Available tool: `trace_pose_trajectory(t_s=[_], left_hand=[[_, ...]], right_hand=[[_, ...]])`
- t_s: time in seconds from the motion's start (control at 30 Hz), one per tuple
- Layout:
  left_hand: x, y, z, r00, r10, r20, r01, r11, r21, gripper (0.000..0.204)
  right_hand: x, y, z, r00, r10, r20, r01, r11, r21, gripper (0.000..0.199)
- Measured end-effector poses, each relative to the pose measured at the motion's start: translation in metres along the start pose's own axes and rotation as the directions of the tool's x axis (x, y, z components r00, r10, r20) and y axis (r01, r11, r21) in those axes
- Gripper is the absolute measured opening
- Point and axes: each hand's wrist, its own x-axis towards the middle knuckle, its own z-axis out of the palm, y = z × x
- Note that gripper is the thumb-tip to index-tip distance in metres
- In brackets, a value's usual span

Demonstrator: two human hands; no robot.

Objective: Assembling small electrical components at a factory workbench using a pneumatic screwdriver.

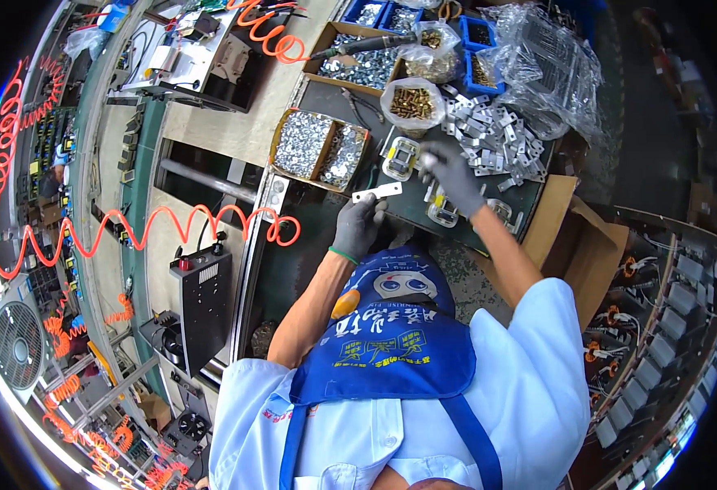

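fingers (366, 207) of the gray-gloved left hand (357, 228), nearly closed, pinch a flat silver plate (379, 192) near the corner of a cardboard box (326, 152) of small metal hardware. the right hand (454, 175) has its fingers curled partway beside a yellow-and-silver part (401, 158) on the bench (408, 204); whether they grip anything cannot be told. thin and apparently metal, the plate should prove light, stiff and hard to break, perhaps slippery against gloves, best held by its long edges. its long axis runs left to right, right end angled slightly away from the wearer.
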Motion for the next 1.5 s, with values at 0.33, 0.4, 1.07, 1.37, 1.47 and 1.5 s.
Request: trace_pose_trajectory(t_s=[0.33, 0.4, 1.07, 1.37, 1.47, 1.5], left_hand=[[0.006, -0.078, 0.051, 0.8, -0.438, 0.409, 0.404, 0.898, 0.173, 0.024], [0.004, -0.099, 0.057, 0.764, -0.544, 0.347, 0.46, 0.836, 0.299, 0.029], [-0.008, -0.211, 0.093, 0.744, -0.666, 0.051, 0.327, 0.431, 0.841, 0.034], [-0.008, -0.132, 0.032, 0.826, -0.562, -0.043, 0.442, 0.598, 0.668, 0.019], [0.002, -0.091, 0.005, 0.704, -0.675, 0.221, 0.586, 0.728, 0.356, 0.015], [0.002, -0.084, -0.002, 0.719, -0.635, 0.284, 0.55, 0.769, 0.326, 0.015]], right_hand=[[-0.139, -0.003, -0.012, 0.906, 0.266, -0.329, -0.032, 0.819, 0.573, 0.013], [-0.155, 0.004, -0.022, 0.862, 0.275, -0.426, 0.044, 0.797, 0.603, 0.015], [-0.2, 0.067, -0.129, 0.551, -0.129, -0.825, -0.132, 0.962, -0.239, 0.029], [-0.166, 0.114, -0.173, 0.648, -0.219, -0.729, -0.365, 0.752, -0.55, 0.026], [-0.17, 0.111, -0.174, 0.662, -0.134, -0.737, -0.421, 0.747, -0.515, 0.027], [-0.171, 0.108, -0.174, 0.679, -0.207, -0.704, -0.364, 0.738, -0.569, 0.027]])
